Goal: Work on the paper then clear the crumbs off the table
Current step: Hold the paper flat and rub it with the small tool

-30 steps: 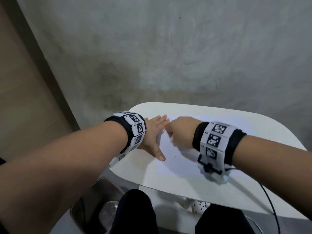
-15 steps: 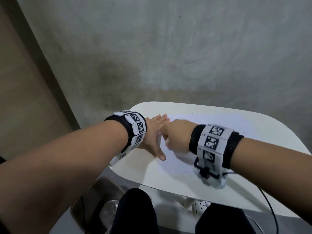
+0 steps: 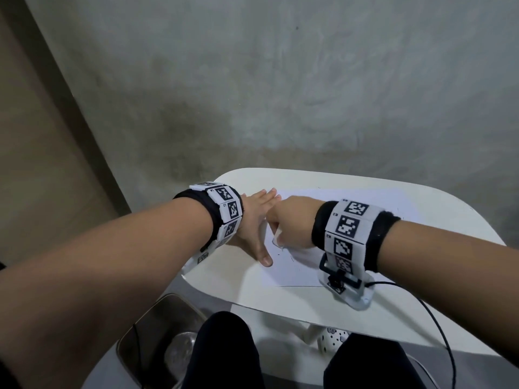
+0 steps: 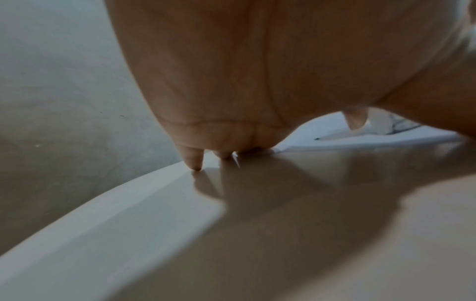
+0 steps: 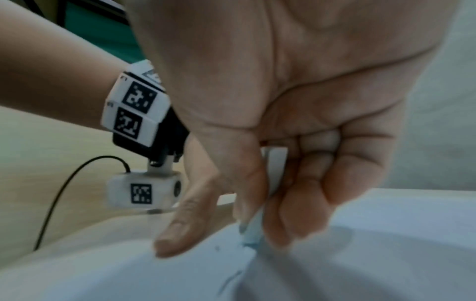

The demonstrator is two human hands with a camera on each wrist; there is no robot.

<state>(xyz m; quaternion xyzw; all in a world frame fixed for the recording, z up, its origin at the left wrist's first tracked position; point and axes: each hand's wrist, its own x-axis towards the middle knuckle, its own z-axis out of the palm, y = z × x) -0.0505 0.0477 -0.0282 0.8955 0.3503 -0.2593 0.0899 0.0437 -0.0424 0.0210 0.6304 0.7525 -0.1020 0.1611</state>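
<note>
Pinning the paper (image 3: 297, 272) flat near the worktop (image 3: 421, 313) left edge with outstretched left hand (image 3: 254, 220), preventing slippage, while gripping a white eraser (image 5: 274, 163) in curled right hand (image 3: 292, 223), rubbing marks.

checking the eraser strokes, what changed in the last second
The right hand, gripping the eraser, slid left across the paper toward the left hand. The left hand stayed flat, pressing the paper's edge on the table; the paper did not move.
</note>
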